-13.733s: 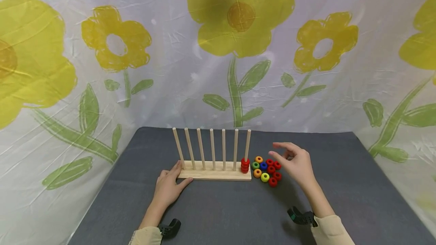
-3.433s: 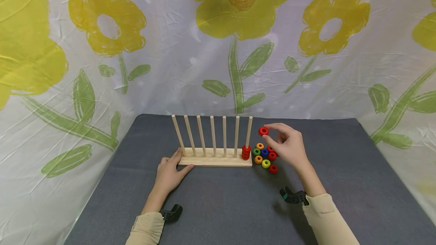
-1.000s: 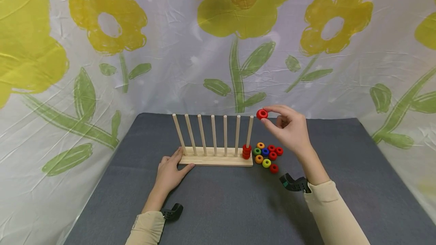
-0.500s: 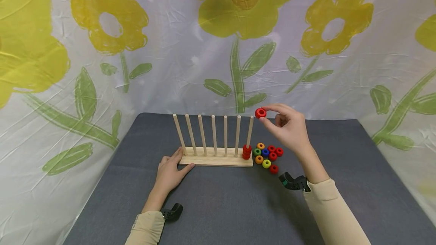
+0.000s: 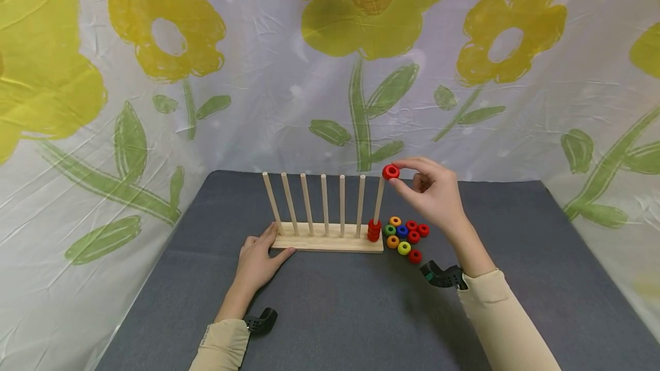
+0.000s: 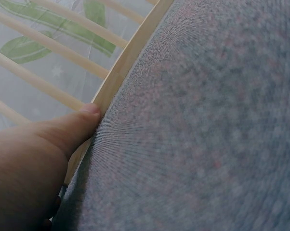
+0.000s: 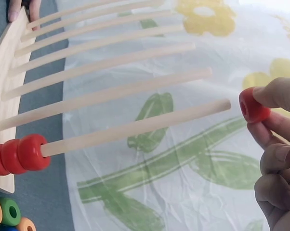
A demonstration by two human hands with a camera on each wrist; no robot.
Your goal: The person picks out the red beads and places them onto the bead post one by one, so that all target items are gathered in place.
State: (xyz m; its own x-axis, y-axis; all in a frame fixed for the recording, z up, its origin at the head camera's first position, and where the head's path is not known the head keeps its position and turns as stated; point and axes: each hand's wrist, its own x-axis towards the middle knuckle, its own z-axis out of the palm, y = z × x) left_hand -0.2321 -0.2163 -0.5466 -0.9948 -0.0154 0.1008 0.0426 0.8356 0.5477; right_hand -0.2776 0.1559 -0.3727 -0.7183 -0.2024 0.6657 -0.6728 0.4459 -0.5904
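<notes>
My right hand (image 5: 435,193) pinches a red bead (image 5: 385,174) between thumb and index finger, at the top of the rightmost peg (image 5: 378,202). In the right wrist view the bead (image 7: 260,113) is just off the peg's tip (image 7: 224,105), not on it. A stack of three red beads (image 5: 373,231) sits at the foot of that peg. My left hand (image 5: 258,262) holds the left end of the wooden peg stand (image 5: 319,243), its thumb (image 6: 80,122) against the front edge. The other upright pegs bear no beads.
Loose beads lie right of the stand: several red (image 5: 415,260), two orange (image 5: 389,241), one green (image 5: 385,230), one blue (image 5: 402,236) and one yellow (image 5: 404,253). A dark cloth (image 5: 319,314) covers the table. A flower-printed curtain (image 5: 258,102) hangs behind it.
My right hand, empty in the oldest frame, has picked up a red bead, raised it and moved it left to the rightmost peg's top. My left hand stays on the stand.
</notes>
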